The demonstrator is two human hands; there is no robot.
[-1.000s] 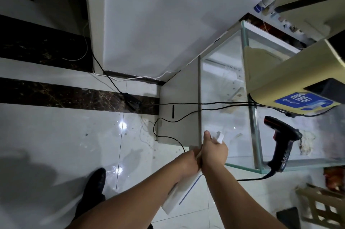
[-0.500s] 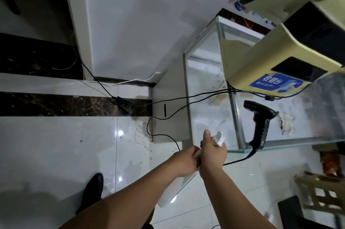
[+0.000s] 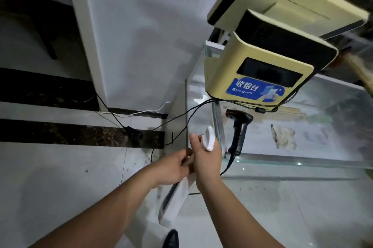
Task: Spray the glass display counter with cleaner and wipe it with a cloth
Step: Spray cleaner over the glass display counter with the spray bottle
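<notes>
Holding entry: spray bottle [image 3: 174, 199], white, slanting from the lower centre of the frame up toward the counter's corner. Its nozzle head [image 3: 209, 138] is uppermost and faces the glass, judged so that the mist lands on the pane.

- Right hand [image 3: 205, 156]: curled round the bottle's neck just under the nozzle head, thumb raised. Probably set there to work the trigger.
- Left hand [image 3: 171, 167]: fingers [image 3: 184, 159] wrapped round the bottle's shoulder, touching the right hand. Likely steadying the aim.
- Glass display counter [image 3: 282, 161]: right half of the frame, near corner just beyond the hands.
- Yellow payment terminal [image 3: 222, 70]: on the counter, upper right, blue label facing out.
- Black barcode scanner [image 3: 239, 132]: stands at the counter's corner, just beside the nozzle head.
- Black cables [image 3: 177, 118]: trail from the counter down to the floor at centre left. Electronics this close suggest spraying away from them.
- Cloth: none made out.
- Stage: spraying in hand, wiping not yet begun.
</notes>
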